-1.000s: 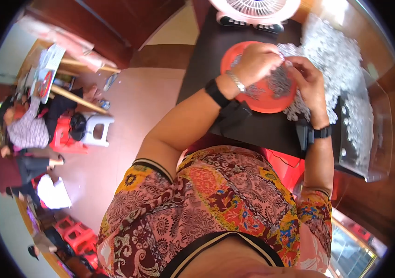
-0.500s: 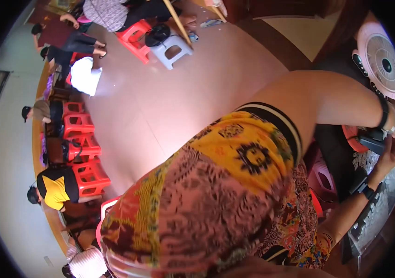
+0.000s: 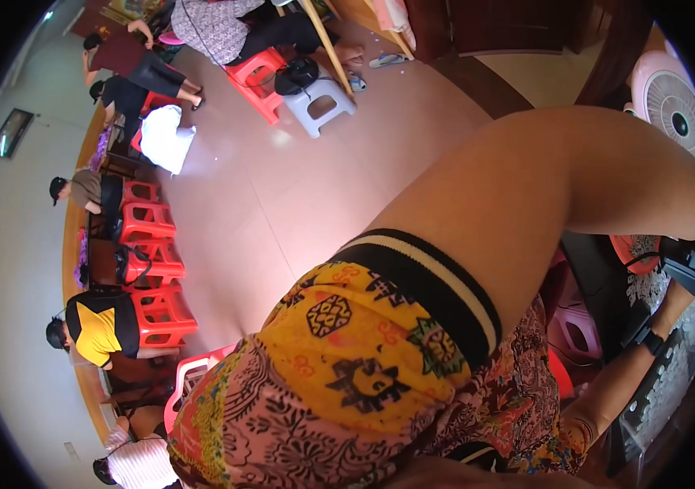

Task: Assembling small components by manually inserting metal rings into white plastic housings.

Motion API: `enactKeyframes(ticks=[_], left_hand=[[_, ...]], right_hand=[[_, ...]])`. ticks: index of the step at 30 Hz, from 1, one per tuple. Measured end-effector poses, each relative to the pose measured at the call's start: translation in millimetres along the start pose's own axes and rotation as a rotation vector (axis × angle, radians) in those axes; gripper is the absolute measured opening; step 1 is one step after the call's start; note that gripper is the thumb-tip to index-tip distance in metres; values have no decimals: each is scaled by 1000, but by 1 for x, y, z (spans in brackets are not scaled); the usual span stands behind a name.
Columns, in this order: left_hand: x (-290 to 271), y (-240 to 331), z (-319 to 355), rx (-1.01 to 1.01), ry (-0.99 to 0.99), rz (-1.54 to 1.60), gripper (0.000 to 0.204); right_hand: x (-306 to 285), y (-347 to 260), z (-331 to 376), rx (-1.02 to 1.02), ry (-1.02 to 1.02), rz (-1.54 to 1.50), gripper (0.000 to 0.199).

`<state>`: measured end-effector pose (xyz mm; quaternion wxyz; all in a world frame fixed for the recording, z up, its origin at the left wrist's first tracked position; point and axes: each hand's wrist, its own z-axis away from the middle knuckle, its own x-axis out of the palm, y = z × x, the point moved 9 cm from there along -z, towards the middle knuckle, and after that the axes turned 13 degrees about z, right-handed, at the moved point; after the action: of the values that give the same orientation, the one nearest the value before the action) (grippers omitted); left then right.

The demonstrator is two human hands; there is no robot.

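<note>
We are mid-sort over the red tray [image 3: 637, 248] at the bench [image 3: 600, 285] edge; both hands hidden, fingers' state untellable; next, a careful pick.

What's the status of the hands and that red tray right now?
Both hands hidden at the right rim. Round red plastic tray barely shows on the dark table. Left upper arm blocks most of the view.

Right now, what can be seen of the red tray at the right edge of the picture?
Only a sliver of the red tray shows, just below the person's raised left upper arm. It looks like plastic, round-rimmed, lying flat on the dark table, with pale small pieces beside it. The arm hides most of it; neither hand is in view, so what touches it cannot be told.
</note>
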<state>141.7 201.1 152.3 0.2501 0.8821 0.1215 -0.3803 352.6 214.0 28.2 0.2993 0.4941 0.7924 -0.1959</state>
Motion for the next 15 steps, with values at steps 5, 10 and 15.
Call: enactKeyframes(ticks=[5, 10, 15], left_hand=[[-1, -16, -15, -18, 82, 80, 12], [-15, -17, 95, -502, 290, 1306, 18], [-29, -25, 145, -516, 190, 1244, 21]], right_hand=[[-1, -47, -26, 451, -83, -526, 29], [-50, -83, -27, 515, -3, -592, 26], [-74, -154, -44, 439, -121, -852, 18]])
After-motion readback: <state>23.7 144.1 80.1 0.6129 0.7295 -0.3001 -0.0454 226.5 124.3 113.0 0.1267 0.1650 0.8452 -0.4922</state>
